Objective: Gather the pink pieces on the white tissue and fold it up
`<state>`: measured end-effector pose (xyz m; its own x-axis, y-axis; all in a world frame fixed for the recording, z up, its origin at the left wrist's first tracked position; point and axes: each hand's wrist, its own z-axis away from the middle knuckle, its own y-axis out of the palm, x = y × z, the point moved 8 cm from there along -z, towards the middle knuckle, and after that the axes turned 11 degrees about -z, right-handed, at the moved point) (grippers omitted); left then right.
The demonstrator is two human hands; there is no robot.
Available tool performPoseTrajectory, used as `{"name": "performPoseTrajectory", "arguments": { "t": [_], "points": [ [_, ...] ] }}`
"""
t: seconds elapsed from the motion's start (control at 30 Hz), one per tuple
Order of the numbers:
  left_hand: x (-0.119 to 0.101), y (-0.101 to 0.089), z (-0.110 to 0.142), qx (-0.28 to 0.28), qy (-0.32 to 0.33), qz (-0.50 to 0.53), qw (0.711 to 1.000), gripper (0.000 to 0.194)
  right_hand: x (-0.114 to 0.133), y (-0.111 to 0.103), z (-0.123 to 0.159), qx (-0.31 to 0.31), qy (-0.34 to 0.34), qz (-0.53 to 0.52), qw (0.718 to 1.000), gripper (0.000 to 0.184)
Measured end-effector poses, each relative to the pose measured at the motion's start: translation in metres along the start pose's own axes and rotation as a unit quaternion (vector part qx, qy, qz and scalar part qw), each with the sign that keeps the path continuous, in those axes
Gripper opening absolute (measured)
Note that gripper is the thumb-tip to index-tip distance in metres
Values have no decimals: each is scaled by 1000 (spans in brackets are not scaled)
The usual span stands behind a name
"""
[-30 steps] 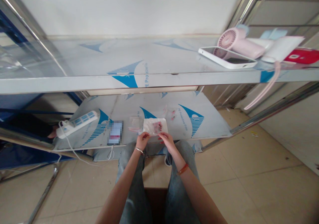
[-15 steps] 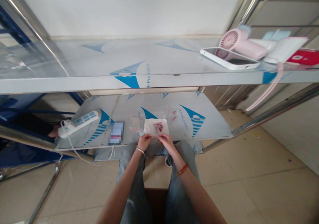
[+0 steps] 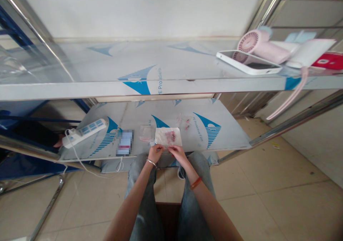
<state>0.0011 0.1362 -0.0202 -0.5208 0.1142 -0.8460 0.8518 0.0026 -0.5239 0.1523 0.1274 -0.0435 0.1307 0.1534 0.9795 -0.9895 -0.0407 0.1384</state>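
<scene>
My left hand [image 3: 155, 153] and my right hand [image 3: 178, 152] meet at the front edge of the lower shelf [image 3: 230, 134]. Fingers and thumbs on both are pinched, their tips almost touching; whatever is between them is too small to make out. Just beyond the fingertips lies a white cloth or paper sheet [image 3: 160, 136], bearing a heap of small pink and red beads [image 3: 171, 137]. Clear plastic packets [image 3: 147, 133] rest left of the sheet. Behind it to the right is another clear packet with red bits [image 3: 187, 123].
A phone [image 3: 125, 142] and a white power strip [image 3: 84, 133] with a cable lie on the left. An upper shelf [image 3: 102, 87] crosses ahead, holding a pink handheld fan [image 3: 268, 47] and a white phone [image 3: 248, 63]. Part of another person [image 3: 57, 141] shows at far left.
My fingertips have drawn slightly closer together, the right hand shifting a little left. The beads on the sheet look slightly rearranged. The view has moved very little.
</scene>
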Motion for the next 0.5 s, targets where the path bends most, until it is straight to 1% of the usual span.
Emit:
{"name": "performPoseTrajectory", "arguments": {
  "t": [0.23, 0.37, 0.5],
  "points": [
    [0, 1, 0, 3, -3, 15, 1000, 8, 6, 3, 1, 10, -24, 8, 1000, 19],
    [5, 4, 0, 11, -25, 34, 999, 11, 11, 1, 0, 4, -42, 12, 999, 17],
    [5, 10, 0, 37, -27, 44, 998, 14, 11, 2, 0, 6, -49, 5, 999, 16]
  ]
}}
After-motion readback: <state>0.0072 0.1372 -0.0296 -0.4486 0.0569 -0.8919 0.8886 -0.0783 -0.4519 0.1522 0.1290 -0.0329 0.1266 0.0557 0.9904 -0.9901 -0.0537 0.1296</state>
